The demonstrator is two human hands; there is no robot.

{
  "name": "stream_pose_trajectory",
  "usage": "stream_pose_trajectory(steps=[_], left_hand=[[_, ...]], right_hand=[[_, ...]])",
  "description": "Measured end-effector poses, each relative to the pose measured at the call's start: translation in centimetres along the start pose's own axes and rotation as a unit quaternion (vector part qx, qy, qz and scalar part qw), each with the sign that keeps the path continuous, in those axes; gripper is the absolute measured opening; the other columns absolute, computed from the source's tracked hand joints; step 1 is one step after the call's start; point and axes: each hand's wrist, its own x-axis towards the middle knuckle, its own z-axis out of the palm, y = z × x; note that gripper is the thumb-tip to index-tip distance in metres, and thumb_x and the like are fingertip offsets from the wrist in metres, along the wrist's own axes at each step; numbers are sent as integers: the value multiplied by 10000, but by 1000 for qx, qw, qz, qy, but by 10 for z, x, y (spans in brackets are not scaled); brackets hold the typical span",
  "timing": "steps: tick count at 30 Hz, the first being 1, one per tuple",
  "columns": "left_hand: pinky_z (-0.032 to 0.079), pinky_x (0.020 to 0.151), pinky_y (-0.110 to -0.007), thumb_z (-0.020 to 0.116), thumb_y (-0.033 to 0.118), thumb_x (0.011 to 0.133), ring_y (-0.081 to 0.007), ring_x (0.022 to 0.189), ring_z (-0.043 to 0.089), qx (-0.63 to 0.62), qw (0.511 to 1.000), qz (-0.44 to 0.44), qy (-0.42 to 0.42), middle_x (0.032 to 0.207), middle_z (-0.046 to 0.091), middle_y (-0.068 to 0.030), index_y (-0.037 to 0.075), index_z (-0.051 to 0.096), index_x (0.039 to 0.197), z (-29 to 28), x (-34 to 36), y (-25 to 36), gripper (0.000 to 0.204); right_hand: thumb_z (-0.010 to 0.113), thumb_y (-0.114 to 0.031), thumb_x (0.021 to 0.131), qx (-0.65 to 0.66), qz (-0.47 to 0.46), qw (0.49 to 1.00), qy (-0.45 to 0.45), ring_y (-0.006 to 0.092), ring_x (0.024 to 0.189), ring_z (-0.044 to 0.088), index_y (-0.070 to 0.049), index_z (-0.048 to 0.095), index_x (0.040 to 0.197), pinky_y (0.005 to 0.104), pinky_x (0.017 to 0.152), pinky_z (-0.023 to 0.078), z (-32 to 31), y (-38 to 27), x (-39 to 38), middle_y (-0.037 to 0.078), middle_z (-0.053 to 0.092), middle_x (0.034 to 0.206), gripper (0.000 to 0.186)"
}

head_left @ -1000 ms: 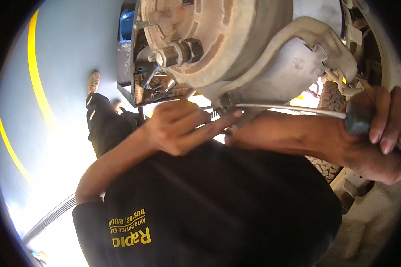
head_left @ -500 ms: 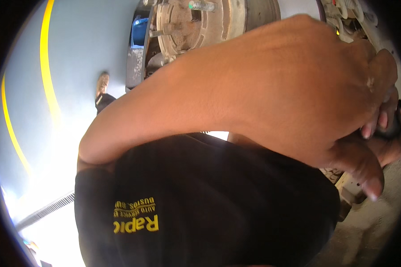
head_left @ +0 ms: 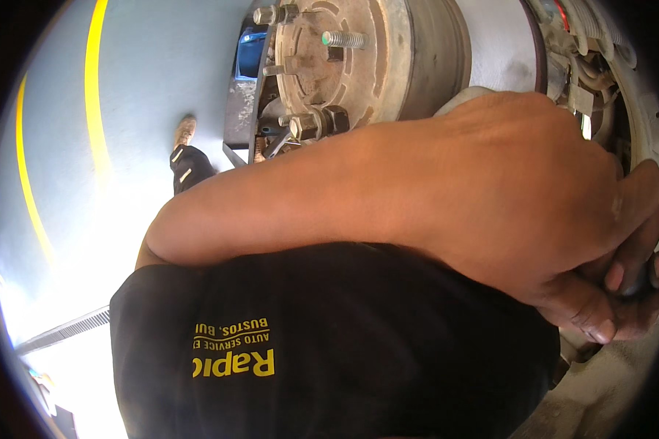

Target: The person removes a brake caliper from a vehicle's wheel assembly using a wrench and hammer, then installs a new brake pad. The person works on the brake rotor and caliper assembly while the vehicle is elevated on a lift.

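My left forearm crosses the view from the left, and my left hand (head_left: 556,197) is at the right side, its fingers curled and its thumb angled downward. Its fingertips meet my right hand (head_left: 643,314), which shows only in part at the right rim. Something dark lies between the two hands, too covered to name. Beyond my forearm is a rusty, worn wheel hub with a brake drum (head_left: 436,58). Threaded studs (head_left: 348,39) stick out of its face, and lug nuts (head_left: 304,126) sit on some of them.
A dark metal stand (head_left: 239,110) with a blue item (head_left: 250,55) stands left of the hub. A person's shoe (head_left: 185,130) and dark trouser leg are on the grey floor (head_left: 146,66), which has yellow lines. Vehicle underbody parts (head_left: 582,95) fill the upper right.
The view has shifted, so the hub and its lug nuts show more fully. My left hand sits lower and farther right, its thumb now against my right hand.
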Motion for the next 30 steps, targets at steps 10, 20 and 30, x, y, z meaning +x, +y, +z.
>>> stream_pose_trajectory(steps=[10, 20, 30], left_hand=[[567, 650, -419, 646, 494, 887, -323, 743, 734, 15, 998, -65, -22, 764, 737, -82, 37, 672, 1051, 6, 14, 10, 487], [567, 687, -428, 671, 305, 896, -336, 776, 726, -72, 996, 24, -53, 816, 707, -135, -6, 584, 1099, 38, 44, 17, 381], [566, 725, -438, 697, 115, 905, -349, 809, 718, -141, 986, 83, -27, 868, 678, -188, -48, 497, 1147, 53, 48, 10, 354]], right_hand=[[519, -186, 1025, 15, -4, 1000, 22, 213, 788, 657, 14, 662, 911, 337, 729, 530, -2, -4, 0, 150, 703, 910, 271], [510, -204, 1036, 16, 13, 999, 49, 212, 776, 655, 16, 660, 903, 335, 720, 529, -13, -10, -7, 153, 703, 902, 298], [501, -221, 1048, 18, 14, 999, 42, 212, 764, 654, 18, 658, 894, 332, 711, 528, -12, -17, -4, 156, 703, 894, 325]])
